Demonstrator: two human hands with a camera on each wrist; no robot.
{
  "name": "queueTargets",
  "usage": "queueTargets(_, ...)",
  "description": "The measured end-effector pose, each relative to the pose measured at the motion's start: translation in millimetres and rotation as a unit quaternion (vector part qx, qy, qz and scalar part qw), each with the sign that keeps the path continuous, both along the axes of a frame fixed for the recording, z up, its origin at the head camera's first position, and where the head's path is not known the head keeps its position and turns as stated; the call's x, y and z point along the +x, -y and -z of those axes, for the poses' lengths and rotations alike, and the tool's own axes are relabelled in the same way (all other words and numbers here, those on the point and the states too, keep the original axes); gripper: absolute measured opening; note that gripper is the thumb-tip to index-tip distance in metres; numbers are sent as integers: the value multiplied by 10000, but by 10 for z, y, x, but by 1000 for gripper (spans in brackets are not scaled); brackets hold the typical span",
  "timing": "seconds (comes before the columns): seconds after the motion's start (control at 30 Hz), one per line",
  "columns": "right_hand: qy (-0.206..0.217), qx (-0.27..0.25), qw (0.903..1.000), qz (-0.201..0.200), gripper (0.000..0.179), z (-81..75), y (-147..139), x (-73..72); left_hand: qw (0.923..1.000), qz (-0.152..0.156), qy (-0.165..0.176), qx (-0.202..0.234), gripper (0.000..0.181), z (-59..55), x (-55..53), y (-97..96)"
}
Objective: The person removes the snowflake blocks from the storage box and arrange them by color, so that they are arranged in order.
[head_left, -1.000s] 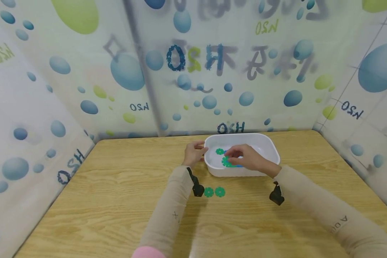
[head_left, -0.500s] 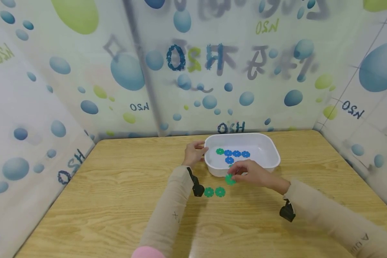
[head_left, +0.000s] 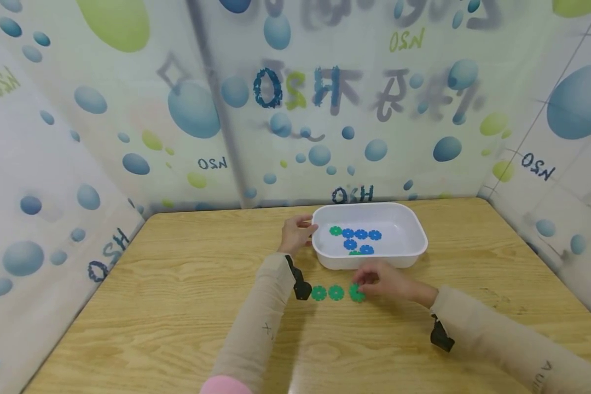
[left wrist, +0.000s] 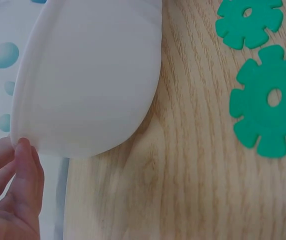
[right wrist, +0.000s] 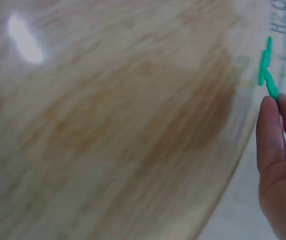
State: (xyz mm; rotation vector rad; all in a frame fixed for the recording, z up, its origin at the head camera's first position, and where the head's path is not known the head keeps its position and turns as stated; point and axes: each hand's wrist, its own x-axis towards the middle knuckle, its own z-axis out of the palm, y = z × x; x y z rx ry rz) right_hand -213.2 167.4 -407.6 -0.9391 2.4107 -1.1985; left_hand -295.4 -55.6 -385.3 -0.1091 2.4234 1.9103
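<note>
At the left end of the white plastic basin (head_left: pixel 404 261), my left hand (head_left: pixel 295 233) holds the rim between thumb and fingers; the left wrist view shows this hand (left wrist: pixel 14 192) at the rim's edge. My right hand (head_left: pixel 386 282) pinches a green notched disc (head_left: pixel 357 293), a flower-shaped plastic building piece, just in front of the basin. The right wrist view catches this disc (right wrist: pixel 271 84) nearly edge-on, slightly tilted. To its left, two more green discs, one nearer (head_left: pixel 336 292) and one farther left (head_left: pixel 318 293), lie flat in a row on the table.
Inside the basin lie several blue discs (head_left: pixel 361 234) and a green disc (head_left: pixel 335 231); another green one (head_left: pixel 355 253) is partly hidden by the front wall. The wooden table (head_left: pixel 177 284) meets a bubble-patterned curtain (head_left: pixel 285 148) at the back.
My right hand has come out of the basin with a green disc and moved toward me, down to the right end of the row. The left hand has stayed at the rim.
</note>
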Motion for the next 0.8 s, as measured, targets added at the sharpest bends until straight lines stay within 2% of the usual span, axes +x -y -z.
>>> queueTargets(0.27,-263,169,9995,104,13,102,25,-43,10000,-28,9,14,34,-5,13,-4)
queueTargets(0.53,-488,307,9981,232,11,123,78,-77,10000,-12,32,58,34,-15,13,1)
queueTargets(0.8,-701,309,9966,303,9,110,124,-50,9999,-30,116,35,34,-14,-3,-4)
